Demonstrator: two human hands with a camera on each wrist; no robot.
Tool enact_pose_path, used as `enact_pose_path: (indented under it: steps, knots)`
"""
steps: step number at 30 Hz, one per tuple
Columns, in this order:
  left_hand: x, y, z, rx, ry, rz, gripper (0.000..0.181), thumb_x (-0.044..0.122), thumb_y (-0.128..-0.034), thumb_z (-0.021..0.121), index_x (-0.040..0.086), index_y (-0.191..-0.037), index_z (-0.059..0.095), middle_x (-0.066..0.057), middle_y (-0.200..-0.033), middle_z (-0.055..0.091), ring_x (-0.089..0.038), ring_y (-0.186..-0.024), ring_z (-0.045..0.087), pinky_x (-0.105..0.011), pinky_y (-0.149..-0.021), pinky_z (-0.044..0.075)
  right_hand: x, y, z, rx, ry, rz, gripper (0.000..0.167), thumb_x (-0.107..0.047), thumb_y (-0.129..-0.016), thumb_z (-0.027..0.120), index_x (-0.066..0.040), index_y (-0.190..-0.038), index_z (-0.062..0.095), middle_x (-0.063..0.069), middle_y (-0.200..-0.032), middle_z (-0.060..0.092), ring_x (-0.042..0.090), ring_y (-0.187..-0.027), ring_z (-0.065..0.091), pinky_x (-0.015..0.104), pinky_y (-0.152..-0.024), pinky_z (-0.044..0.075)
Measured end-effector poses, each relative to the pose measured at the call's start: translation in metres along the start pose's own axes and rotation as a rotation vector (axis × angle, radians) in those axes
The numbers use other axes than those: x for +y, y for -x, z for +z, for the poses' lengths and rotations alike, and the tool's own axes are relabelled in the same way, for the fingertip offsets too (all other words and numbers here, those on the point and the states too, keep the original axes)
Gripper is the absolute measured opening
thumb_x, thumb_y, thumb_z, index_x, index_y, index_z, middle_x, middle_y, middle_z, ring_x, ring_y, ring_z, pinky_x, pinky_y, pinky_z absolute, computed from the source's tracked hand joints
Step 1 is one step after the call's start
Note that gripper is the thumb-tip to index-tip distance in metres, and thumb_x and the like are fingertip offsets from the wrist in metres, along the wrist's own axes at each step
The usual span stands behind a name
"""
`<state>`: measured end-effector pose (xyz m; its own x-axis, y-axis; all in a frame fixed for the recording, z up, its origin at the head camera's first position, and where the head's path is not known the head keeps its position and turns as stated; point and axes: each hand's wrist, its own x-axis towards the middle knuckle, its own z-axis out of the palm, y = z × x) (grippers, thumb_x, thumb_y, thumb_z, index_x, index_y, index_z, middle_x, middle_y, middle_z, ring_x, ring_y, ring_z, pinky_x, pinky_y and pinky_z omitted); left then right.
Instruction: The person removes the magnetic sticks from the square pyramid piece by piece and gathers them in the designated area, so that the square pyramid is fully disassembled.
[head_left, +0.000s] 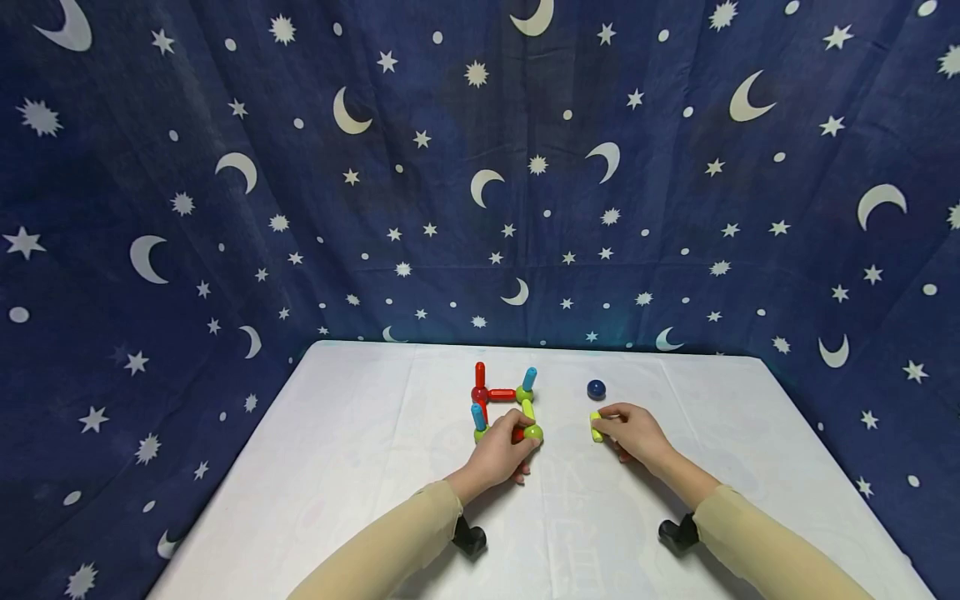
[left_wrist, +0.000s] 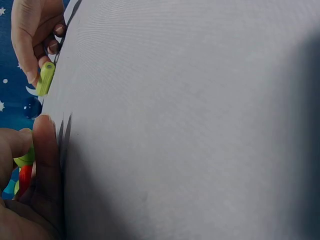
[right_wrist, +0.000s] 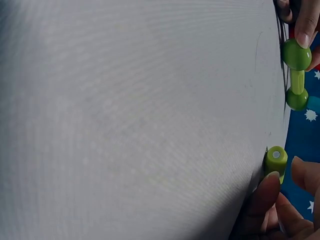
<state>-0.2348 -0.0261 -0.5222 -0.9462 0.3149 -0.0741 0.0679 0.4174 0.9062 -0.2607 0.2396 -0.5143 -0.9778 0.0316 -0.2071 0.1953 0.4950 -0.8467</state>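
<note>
On the white table stands a small frame of balls and rods. It has a red ball (head_left: 479,394), red rods (head_left: 502,394), green balls (head_left: 524,395) and a yellow-green rod (head_left: 528,409). Two blue rods (head_left: 529,379) and one red rod (head_left: 480,374) rise from its corners. My left hand (head_left: 498,454) grips the near right green ball (head_left: 533,433), covering part of the frame's near side. To the right, my right hand (head_left: 636,435) pinches a loose yellow-green rod (right_wrist: 276,161) between thumb and fingers, apart from the frame.
A dark blue ball (head_left: 596,389) lies just beyond the right hand. Behind the white tabletop (head_left: 360,450) hangs a dark blue curtain (head_left: 450,208) with moons and stars. Black wrist cameras (head_left: 469,537) hang under both sleeves.
</note>
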Motion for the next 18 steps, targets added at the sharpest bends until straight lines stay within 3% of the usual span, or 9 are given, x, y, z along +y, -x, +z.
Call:
enact_pose_path:
  steps: [3,9,14,18]
  knots:
    - [-0.001,0.000,-0.001,-0.003,-0.007,0.016,0.025,0.018,-0.1011,0.068,0.013,-0.122,0.055,-0.007,-0.105,0.052,-0.017,-0.054,0.061,-0.031,-0.050,0.055,-0.001,0.001,-0.002,0.023,-0.004,-0.009,0.045,-0.027,-0.096,0.072,0.001,-0.130,0.062,0.006,-0.078,0.057,0.017,-0.055,0.051,0.032,-0.049,0.047]
    - [-0.005,0.003,-0.008,-0.019,-0.132,0.052,0.025,0.023,-0.1008,0.068,0.016,-0.123,0.056,-0.001,-0.099,0.054,-0.016,-0.053,0.061,-0.029,-0.052,0.053,-0.011,0.000,-0.001,0.063,-0.008,-0.107,0.041,-0.024,-0.098,0.069,0.000,-0.130,0.064,0.006,-0.085,0.057,0.019,-0.057,0.051,0.031,-0.047,0.043]
    - [-0.008,0.007,-0.018,-0.050,-0.204,0.076,0.023,0.026,-0.0988,0.069,0.020,-0.119,0.060,0.005,-0.096,0.058,-0.014,-0.061,0.061,-0.031,-0.059,0.053,-0.022,-0.003,0.010,0.003,-0.058,-0.185,0.041,-0.019,-0.097,0.070,0.000,-0.133,0.063,0.009,-0.096,0.059,0.022,-0.062,0.055,0.032,-0.047,0.047]
    - [-0.010,0.011,-0.027,-0.066,-0.290,0.085,0.023,0.034,-0.0953,0.074,0.025,-0.113,0.062,0.012,-0.096,0.060,-0.008,-0.071,0.059,-0.029,-0.066,0.051,-0.032,-0.003,0.025,-0.055,-0.028,-0.207,0.045,-0.020,-0.096,0.072,-0.002,-0.136,0.061,0.012,-0.109,0.062,0.026,-0.071,0.058,0.035,-0.049,0.050]
